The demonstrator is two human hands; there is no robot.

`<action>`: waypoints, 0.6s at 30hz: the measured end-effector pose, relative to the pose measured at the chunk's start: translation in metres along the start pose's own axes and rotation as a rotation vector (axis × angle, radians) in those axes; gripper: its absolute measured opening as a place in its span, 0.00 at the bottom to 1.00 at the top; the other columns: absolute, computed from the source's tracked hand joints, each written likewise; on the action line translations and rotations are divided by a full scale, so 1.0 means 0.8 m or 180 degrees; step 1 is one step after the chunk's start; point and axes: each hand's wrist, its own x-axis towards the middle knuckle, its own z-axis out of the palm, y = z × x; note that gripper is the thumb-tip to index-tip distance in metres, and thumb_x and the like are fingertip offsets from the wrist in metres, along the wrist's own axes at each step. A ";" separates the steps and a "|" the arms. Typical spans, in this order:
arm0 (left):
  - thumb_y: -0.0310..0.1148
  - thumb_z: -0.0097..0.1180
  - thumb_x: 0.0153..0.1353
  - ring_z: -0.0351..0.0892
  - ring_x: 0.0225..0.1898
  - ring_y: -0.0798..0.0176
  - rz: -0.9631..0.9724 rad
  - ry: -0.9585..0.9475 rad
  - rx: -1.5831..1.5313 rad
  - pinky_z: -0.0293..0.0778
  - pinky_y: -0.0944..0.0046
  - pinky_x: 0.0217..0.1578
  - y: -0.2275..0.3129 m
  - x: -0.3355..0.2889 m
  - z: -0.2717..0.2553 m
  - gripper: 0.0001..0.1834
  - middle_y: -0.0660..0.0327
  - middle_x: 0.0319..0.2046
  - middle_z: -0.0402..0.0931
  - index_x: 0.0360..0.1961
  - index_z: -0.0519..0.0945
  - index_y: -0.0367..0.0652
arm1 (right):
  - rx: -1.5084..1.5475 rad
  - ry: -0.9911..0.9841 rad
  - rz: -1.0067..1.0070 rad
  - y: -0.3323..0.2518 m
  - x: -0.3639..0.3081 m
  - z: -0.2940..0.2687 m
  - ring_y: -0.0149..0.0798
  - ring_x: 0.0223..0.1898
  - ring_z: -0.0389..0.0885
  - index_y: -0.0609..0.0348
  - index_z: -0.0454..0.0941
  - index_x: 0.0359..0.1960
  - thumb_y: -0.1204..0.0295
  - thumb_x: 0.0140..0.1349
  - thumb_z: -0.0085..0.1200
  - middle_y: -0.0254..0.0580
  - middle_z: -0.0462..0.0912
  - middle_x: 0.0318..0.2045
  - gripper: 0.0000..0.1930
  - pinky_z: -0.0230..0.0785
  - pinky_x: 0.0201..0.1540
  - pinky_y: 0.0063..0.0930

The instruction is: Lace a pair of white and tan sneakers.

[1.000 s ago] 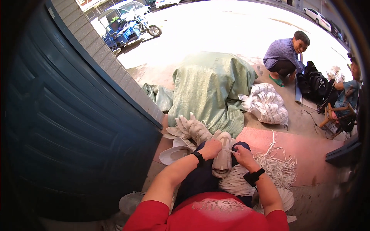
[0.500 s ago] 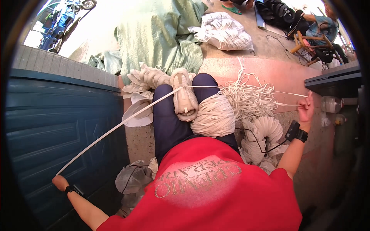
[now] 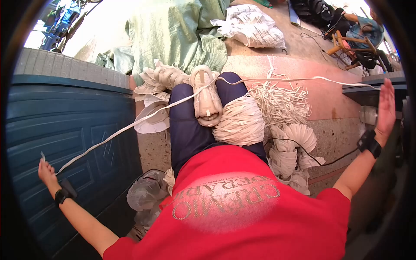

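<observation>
Head view, shoe: From my remote seat, I see the beige shoe (image 3: 207, 97) between the wearer's knees, long axis running outward, toe away, heel opening toward the red shirt (image 3: 236, 173).
Lace: The white lace (image 3: 106, 141) runs crosswise over it (slack, by its waves).
Left hand: The left hand (image 3: 48, 171) pinches one end.
Right hand: The right hand (image 3: 385, 108) is spread flat; lace contact, I cannot tell.
Floor: Pink and speckled paving (image 3: 327, 97).
Doorway: Blue panelled door (image 3: 65, 112) at left, green tarpaulin (image 3: 173, 34) ahead.

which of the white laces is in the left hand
The single long lace running from the left hand across the shoe between the knees; those in the tangled pile lie loose on the floor.
</observation>
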 end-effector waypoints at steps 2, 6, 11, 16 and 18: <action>0.33 0.52 0.57 0.56 0.15 0.79 -0.0039 -0.0723 0.0044 0.53 0.78 0.13 0.008 -0.056 0.128 0.16 0.70 0.18 0.62 0.45 0.68 0.39 | -0.0658 0.0198 0.0526 0.093 0.014 0.028 0.34 0.49 0.70 0.66 0.64 0.51 0.69 0.64 0.38 0.48 0.73 0.46 0.16 0.61 0.53 0.26; 0.25 0.53 0.50 0.74 0.22 0.72 -0.0353 -0.2242 0.0290 0.65 0.78 0.19 0.032 -0.223 0.345 0.29 0.60 0.28 0.76 0.54 0.60 0.32 | -0.3155 -0.1293 -0.0067 0.285 -0.008 0.146 0.34 0.35 0.71 0.61 0.76 0.35 0.68 0.59 0.47 0.38 0.75 0.33 0.10 0.63 0.38 0.25; 0.26 0.53 0.51 0.75 0.23 0.70 -0.0702 -0.3850 0.0313 0.70 0.75 0.23 0.003 -0.358 0.489 0.09 0.59 0.24 0.76 0.34 0.73 0.34 | -0.2786 -0.2676 0.0340 0.392 -0.062 0.287 0.46 0.34 0.75 0.58 0.76 0.34 0.73 0.53 0.48 0.46 0.78 0.27 0.08 0.65 0.37 0.35; 0.27 0.49 0.55 0.76 0.26 0.68 -0.0993 -0.4387 0.0343 0.71 0.72 0.25 -0.035 -0.447 0.569 0.06 0.56 0.28 0.75 0.30 0.70 0.35 | -0.3257 -0.2932 0.0660 0.461 -0.079 0.329 0.47 0.35 0.76 0.57 0.77 0.31 0.66 0.53 0.47 0.46 0.78 0.28 0.10 0.66 0.35 0.37; 0.27 0.47 0.56 0.76 0.27 0.65 -0.1485 -0.4271 0.0350 0.72 0.70 0.25 -0.047 -0.460 0.587 0.04 0.56 0.28 0.73 0.29 0.70 0.36 | -0.3547 -0.3071 0.0390 0.470 -0.078 0.334 0.46 0.34 0.76 0.56 0.77 0.29 0.67 0.53 0.47 0.46 0.78 0.28 0.09 0.66 0.35 0.38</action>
